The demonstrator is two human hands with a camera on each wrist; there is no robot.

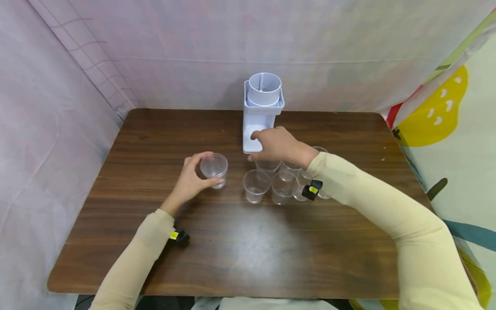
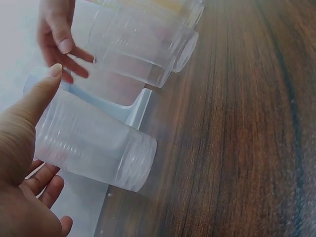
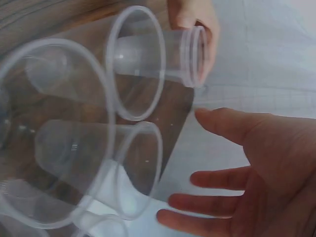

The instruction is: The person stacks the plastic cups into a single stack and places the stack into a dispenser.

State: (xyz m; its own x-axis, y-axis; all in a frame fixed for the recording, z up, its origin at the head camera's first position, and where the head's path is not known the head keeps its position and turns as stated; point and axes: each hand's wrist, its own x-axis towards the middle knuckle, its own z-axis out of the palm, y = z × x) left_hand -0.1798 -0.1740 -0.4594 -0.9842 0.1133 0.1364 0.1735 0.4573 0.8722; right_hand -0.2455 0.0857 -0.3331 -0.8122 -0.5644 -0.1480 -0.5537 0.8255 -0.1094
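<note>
On the left of the table, my left hand [image 1: 190, 178] holds clear plastic cups [image 1: 215, 173] upright, thumb on the near side and fingers on the far side. Doubled rims in the right wrist view show that these held cups [image 3: 195, 57] are nested. My right hand [image 1: 280, 147] reaches over a group of clear cups [image 1: 256, 189], its forearm covering some of them. With fingers spread and nothing between them, the right hand [image 3: 266, 173] appears beside the cup rims in the right wrist view.
A white plastic stand [image 1: 248, 129] with a round tube [image 1: 265, 97] on top stands at the table's back edge, partly behind my right hand. Pale cloth [image 1: 186, 64] hangs behind the brown wooden table [image 1: 232, 254]. Patterned cloth [image 1: 465, 172] hangs at the right.
</note>
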